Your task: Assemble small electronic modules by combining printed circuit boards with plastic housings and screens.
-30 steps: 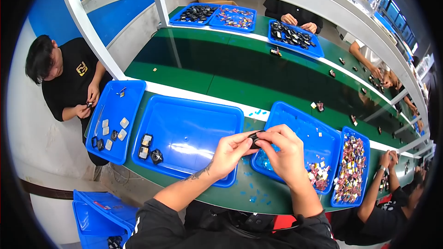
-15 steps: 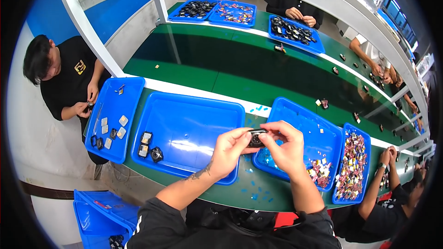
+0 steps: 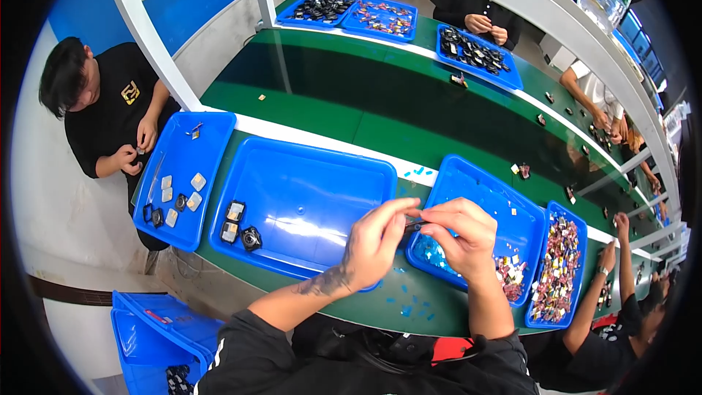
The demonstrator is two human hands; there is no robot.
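A small black rounded casing [image 3: 414, 227] is between my hands, turned edge-on and mostly covered by fingers. My left hand [image 3: 375, 246] closes on its left side, fingers stretched along it and the back of the hand showing. From the other side, my right hand [image 3: 463, 238] pinches it between thumb and fingers. Below my hands is the gap between a large blue tray [image 3: 322, 172] and a second blue tray [image 3: 468, 175] with blue film scraps and small wired parts. The large tray holds three black units [image 3: 251, 238] near its left wall.
A narrow blue tray [image 3: 559, 267] of small wired parts stands at the right. A co-worker [image 3: 102, 113] sits at the left by another tray [image 3: 191, 128]. Across the green conveyor belt [image 3: 307, 102] are more trays and people. A white frame post [image 3: 157, 36] rises at left.
The black casing has tilted from showing its round face to edge-on. My left fingers have straightened, and my right hand has shifted slightly right. The view has shifted a little.
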